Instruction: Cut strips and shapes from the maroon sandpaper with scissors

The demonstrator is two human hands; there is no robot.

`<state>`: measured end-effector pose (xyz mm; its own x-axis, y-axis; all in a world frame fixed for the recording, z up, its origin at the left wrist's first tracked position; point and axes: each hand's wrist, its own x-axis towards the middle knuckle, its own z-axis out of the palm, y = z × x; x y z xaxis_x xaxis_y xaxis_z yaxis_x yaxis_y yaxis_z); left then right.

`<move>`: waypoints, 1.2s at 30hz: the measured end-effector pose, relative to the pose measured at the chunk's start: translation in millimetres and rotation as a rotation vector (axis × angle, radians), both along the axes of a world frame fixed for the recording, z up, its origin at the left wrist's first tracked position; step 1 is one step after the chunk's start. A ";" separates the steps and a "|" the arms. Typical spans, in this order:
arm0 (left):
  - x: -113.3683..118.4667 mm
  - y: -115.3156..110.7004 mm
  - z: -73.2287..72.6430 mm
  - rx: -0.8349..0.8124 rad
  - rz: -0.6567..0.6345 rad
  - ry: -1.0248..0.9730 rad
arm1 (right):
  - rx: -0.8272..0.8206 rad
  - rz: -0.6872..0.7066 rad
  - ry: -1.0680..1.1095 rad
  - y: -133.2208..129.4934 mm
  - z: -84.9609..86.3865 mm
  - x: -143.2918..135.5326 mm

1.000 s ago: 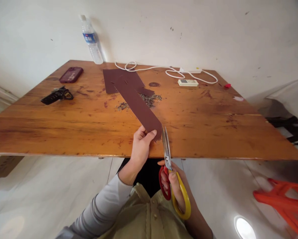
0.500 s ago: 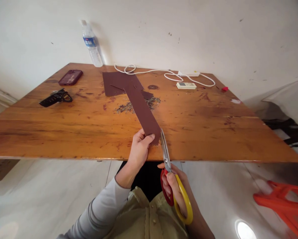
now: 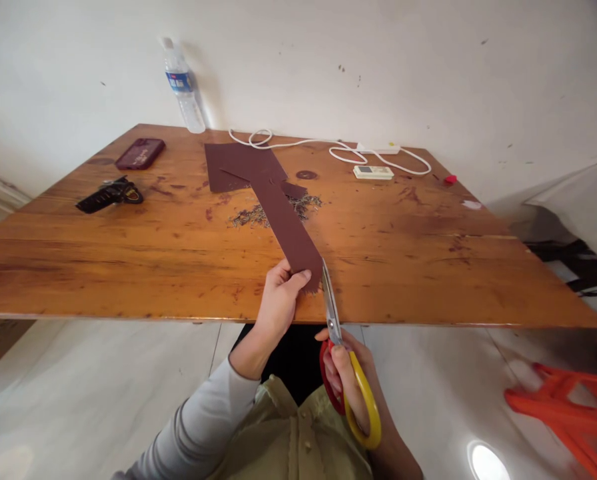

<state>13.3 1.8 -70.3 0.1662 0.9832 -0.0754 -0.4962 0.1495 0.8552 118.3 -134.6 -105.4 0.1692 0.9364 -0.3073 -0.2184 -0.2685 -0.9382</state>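
Note:
My left hand [image 3: 280, 297] pinches the near end of a long maroon strip [image 3: 288, 223] between thumb and fingers, over the table's front edge. The strip's far end overlaps a maroon sheet [image 3: 228, 163]. In my right hand [image 3: 351, 373] are scissors [image 3: 331, 307] with one red and one yellow handle loop; their blades point away from me, with the tips at the strip's right edge near its near end. That near end looks finely fringed. A pile of thin dark shreds [image 3: 251, 216] lies partly behind the strip.
On the wooden table [image 3: 128, 267] are a phone [image 3: 140, 154], a black clip-like object [image 3: 109, 195], a bottle [image 3: 184, 93], a white cable [image 3: 303, 141], a power strip [image 3: 378, 148] and a white remote [image 3: 373, 173]. An orange stool [image 3: 568, 407] stands at the lower right.
The scissors' handles have shifted slightly left and the loops sit a little closer together. My left hand keeps its hold on the strip.

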 end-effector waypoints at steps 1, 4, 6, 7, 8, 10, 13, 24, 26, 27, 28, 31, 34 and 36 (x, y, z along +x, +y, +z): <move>-0.1 -0.1 0.3 -0.001 -0.004 0.000 | 0.006 -0.006 0.003 0.5 0.0 -0.6; -0.3 -0.5 1.5 -0.011 -0.012 0.004 | 0.024 -0.018 0.013 1.5 0.1 -2.0; -0.3 -0.6 2.0 -0.020 -0.014 0.005 | 0.026 -0.020 0.018 1.4 0.4 -2.6; -0.2 -0.6 2.1 -0.023 -0.014 0.003 | 0.023 -0.018 0.017 1.2 0.6 -2.7; -0.1 -0.5 2.1 -0.024 -0.015 0.001 | 0.021 -0.019 0.014 1.0 0.9 -2.7; 0.0 -0.3 1.9 -0.021 -0.013 0.000 | 0.023 -0.020 0.008 0.6 1.4 -2.3; 0.2 0.0 1.9 -0.008 -0.013 -0.001 | 0.027 -0.019 -0.003 0.8 0.5 -1.1; 0.5 1.0 0.0 0.009 0.022 0.002 | 0.102 0.048 -0.014 0.6 -16.9 4.0; 0.3 1.5 -1.0 0.016 0.029 0.012 | 0.095 0.047 -0.043 0.4 -17.3 4.8; 0.2 1.7 -1.5 0.015 0.031 0.016 | 0.090 0.042 -0.053 0.4 -17.0 4.6; 0.2 1.8 -1.9 0.014 0.032 0.019 | 0.083 0.033 -0.059 0.4 -16.3 4.1; 0.2 1.7 -2.9 0.015 0.035 0.023 | 0.050 0.005 -0.036 0.6 -12.4 0.4; 0.3 1.2 -3.3 0.007 0.037 0.024 | 0.015 -0.005 0.021 1.5 -7.9 -3.3; 0.2 0.8 -3.4 -0.005 0.032 0.025 | -0.003 -0.012 0.041 2.2 -6.0 -4.6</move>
